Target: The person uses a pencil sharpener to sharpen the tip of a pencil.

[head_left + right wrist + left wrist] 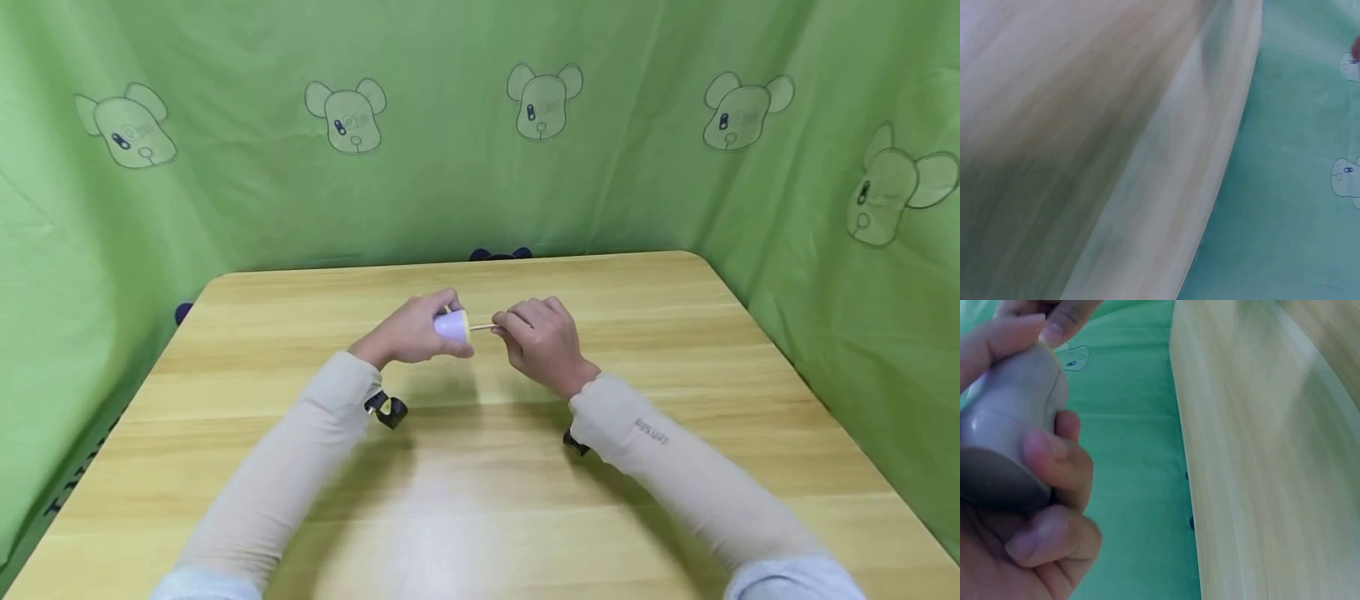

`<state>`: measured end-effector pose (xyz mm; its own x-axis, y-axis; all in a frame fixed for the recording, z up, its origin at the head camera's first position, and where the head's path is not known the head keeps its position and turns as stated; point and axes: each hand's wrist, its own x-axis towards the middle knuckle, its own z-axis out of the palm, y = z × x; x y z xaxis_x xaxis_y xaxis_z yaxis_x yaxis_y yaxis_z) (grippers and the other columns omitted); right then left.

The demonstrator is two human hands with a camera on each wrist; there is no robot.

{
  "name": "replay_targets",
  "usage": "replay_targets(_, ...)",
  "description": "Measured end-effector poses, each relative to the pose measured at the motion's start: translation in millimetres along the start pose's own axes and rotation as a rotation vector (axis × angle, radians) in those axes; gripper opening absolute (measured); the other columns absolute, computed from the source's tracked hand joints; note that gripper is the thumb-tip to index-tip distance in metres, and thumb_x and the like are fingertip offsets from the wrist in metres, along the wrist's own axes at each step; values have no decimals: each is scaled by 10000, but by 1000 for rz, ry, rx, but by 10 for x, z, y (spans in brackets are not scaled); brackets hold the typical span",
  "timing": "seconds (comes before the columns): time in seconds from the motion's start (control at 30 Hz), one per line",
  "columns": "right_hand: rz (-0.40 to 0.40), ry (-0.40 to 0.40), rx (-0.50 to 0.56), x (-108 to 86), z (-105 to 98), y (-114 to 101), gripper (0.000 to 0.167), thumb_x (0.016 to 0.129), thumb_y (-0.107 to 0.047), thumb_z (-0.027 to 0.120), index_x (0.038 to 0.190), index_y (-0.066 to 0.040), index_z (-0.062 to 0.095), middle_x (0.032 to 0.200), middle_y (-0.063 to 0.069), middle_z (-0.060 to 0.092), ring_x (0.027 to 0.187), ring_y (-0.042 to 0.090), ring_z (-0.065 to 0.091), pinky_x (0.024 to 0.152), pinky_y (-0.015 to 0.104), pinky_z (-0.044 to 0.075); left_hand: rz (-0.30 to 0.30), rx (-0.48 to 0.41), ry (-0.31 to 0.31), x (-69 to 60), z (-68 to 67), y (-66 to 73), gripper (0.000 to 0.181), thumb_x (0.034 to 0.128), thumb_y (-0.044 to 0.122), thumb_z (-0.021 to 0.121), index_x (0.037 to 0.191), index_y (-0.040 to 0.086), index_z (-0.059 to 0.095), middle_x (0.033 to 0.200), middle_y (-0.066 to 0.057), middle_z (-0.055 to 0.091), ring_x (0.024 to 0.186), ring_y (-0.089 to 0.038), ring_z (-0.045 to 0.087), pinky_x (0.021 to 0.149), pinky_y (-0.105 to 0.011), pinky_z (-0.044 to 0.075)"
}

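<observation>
Over the far half of the table, my left hand [408, 332] grips a small lavender object [452, 326] that flares toward a pale yellow rim facing right. In the left wrist view that object [1013, 394] is smooth and rounded, with a dark grey end, and fingers curl round it. A thin tan stick [482, 327] runs from the yellow rim to my right hand [546, 342], which pinches its outer end between thumb and fingers. How far the stick reaches inside is hidden. The right wrist view shows neither the lavender object nor the stick.
Both hands are above a light wooden table [480, 475] with rounded far corners. Green curtains [450, 192] printed with mouse-like heads hang behind it and along both sides. A black wrist mount [390, 412] hangs under the left sleeve, another [575, 442] under the right.
</observation>
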<state>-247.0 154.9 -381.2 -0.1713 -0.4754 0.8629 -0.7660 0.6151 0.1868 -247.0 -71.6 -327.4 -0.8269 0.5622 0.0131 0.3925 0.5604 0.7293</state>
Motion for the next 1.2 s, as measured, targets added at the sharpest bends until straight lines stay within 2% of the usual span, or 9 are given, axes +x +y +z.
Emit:
replay_targets(0.13,-65,100,-27,-23,50,11,272,980,-246,584,837,-38,684,715,58,633,542,223,556,474,347,396,-6,-139,-79,-34,-41,36,379,773,226,786,1014,103,520,865,-137,563,621,-194,510,463,-274,424)
replay_targets(0.2,-90,137,-53,-29,64,8,285,977,-261,589,825,-40,684,692,46,623,522,213,550,460,332,383,-8,-181,-120,-39,-53,43,372,788,212,775,1017,90,508,872,-148,554,583,-184,489,448,-266,403)
replay_targets(0.37,-128,198,-65,-1,92,15,342,983,-273,573,739,-46,649,586,18,536,428,172,461,398,292,292,-7,-207,-151,-38,-64,60,379,797,205,768,1026,83,493,905,-145,547,572,-178,479,451,-268,397)
replay_targets(0.5,-131,191,-61,19,94,6,386,990,-257,534,656,-69,578,520,-2,452,370,139,357,362,273,212,-19,-212,-146,-41,-23,48,394,792,209,777,1025,78,487,876,-141,546,588,-174,487,457,-263,404)
replay_targets(0.63,-47,96,-29,46,53,-80,420,1006,-289,490,630,-107,531,492,-27,409,354,110,312,352,257,208,-17,-151,-102,-78,10,33,399,768,225,790,1002,86,499,855,-125,555,639,-187,516,472,-260,433)
replay_targets(0.77,75,-24,4,107,4,-166,464,1024,-369,420,625,-140,489,477,-56,387,364,78,255,349,238,182,17,-56,-35,-101,10,17,388,740,239,801,970,105,519,861,-94,579,709,-210,552,530,-293,484)
replay_targets(0.87,152,-127,57,165,-34,-179,424,996,-337,489,620,-142,460,465,-64,357,381,54,209,353,228,139,41,-25,-6,-90,16,-18,386,739,244,800,967,106,520,852,-79,588,720,-209,561,557,-311,498)
replay_targets(1.03,299,-338,134,236,-99,-186,361,870,-242,680,626,-157,428,466,-89,317,397,49,213,377,229,135,38,-9,-7,-68,49,-67,398,759,252,795,989,95,511,840,-74,591,707,-199,562,551,-305,496)
replay_targets(1.2,458,-560,206,286,-116,-179,358,895,-245,683,648,-178,433,484,-93,349,417,77,291,395,245,189,34,43,2,-68,81,-82,403,769,258,794,1006,96,512,835,-63,595,704,-191,571,556,-295,502)
